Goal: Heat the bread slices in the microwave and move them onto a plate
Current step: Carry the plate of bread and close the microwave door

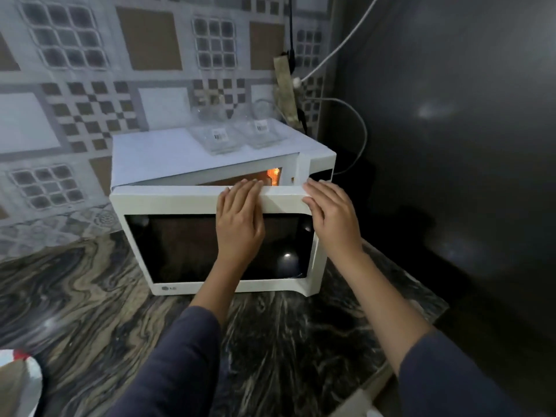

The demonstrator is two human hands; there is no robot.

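The left hand [239,219] lies flat on the microwave door [180,248], its straight fingers reaching over the top edge. The right hand [332,216] rests relaxed, near-straight fingers over the door's top right corner, and neither hand grips anything. The door stands ajar from the white microwave [150,155], with an orange glow in the narrow gap and any bread hidden; the oven sits on a marbled countertop [90,296], close beside a dark wall [451,161] on its right, with counter showing in front and to the left.
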